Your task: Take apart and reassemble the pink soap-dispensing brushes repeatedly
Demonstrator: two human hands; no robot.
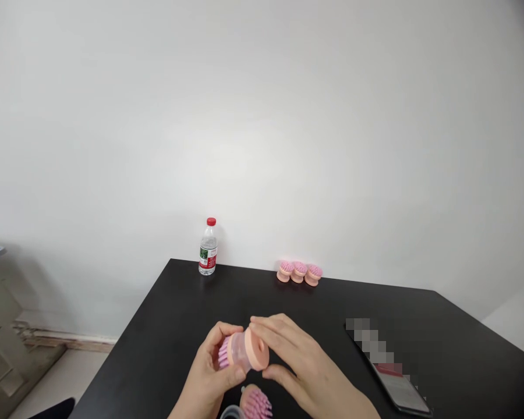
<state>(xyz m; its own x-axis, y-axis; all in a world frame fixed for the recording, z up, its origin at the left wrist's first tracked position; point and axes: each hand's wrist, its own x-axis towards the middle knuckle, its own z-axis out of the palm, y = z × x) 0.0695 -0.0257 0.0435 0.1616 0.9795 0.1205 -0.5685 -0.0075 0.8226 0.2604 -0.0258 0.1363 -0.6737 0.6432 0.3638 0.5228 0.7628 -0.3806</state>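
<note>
My left hand [207, 369] is wrapped round a small round scrub brush [239, 351], tilted on its side with the pink bristles facing left. The brush has a see-through middle and a peach cap [258, 349] facing right. Against the cap's rim, my right hand [299, 364] has its fingertips on top and its thumb below. Under the hands, close to the bottom edge, lies a peach brush head [257, 402] with pink bristles. Beside it is a clear, cup-like part [232, 413], cut off by the frame.
Three pink-bristled brushes [298, 272] stand in a row at the back of the black table [157, 326]. A red-capped water bottle [208, 250] is at the back left. On the right lies a phone [402, 384], partly blurred out. A white wall rises behind.
</note>
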